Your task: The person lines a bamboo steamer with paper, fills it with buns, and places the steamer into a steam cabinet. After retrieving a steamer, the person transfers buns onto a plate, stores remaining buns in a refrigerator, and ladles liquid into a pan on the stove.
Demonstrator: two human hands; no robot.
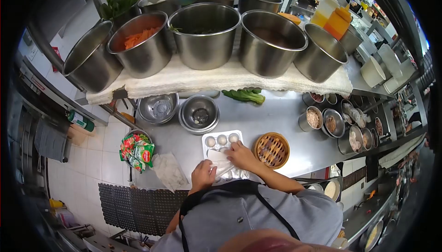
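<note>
Apparently for tension, L hand point(203, 175) & R hand point(241, 155) pinch clear plastic point(223, 165) at near edge of white tray point(222, 133).

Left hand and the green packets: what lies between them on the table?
A crumpled, whitish plastic bag lies on the metal table between the left hand and the packets, as the head view shows.

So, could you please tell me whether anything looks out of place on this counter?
Possibly one thing: a leafy green lies loose on the steel counter, below the shelf, whereas the orange strips sit in a pot.
</note>
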